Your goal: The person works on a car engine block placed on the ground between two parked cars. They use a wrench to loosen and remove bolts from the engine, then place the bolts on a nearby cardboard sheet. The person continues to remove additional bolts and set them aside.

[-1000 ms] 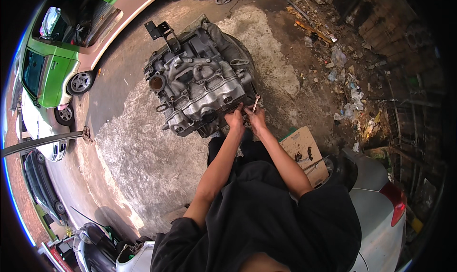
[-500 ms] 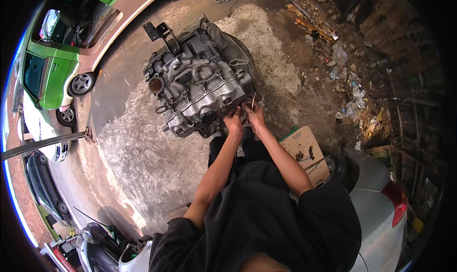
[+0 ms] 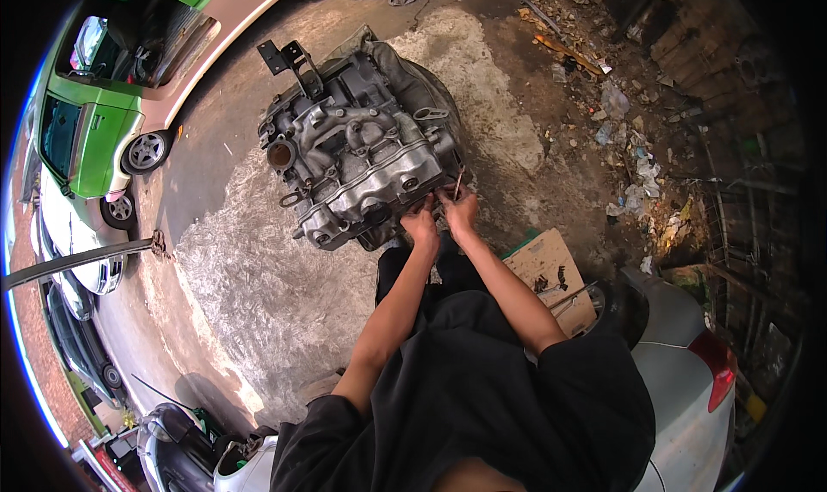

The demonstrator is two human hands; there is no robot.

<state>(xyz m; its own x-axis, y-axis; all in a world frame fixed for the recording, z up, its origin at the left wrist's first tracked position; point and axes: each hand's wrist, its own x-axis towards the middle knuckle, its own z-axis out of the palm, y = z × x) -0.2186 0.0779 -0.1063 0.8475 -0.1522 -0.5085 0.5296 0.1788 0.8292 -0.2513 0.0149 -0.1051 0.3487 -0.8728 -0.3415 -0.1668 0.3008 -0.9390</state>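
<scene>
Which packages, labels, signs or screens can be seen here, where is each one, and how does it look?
Flattened cardboard sheet: on the ground right of the person's right forearm, tan, roughly rectangular, with a few small dark parts lying on it.
Litter of wrappers and paper scraps: along the right side of the yard, pale and crumpled, too small to tell apart.
No signs or screens show.

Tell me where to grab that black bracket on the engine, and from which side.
Grip the black bracket by its upright arm, from the far end of the engine, the end away from both hands. It juts clear above the casting there, so fingers can likely close round it.
</scene>
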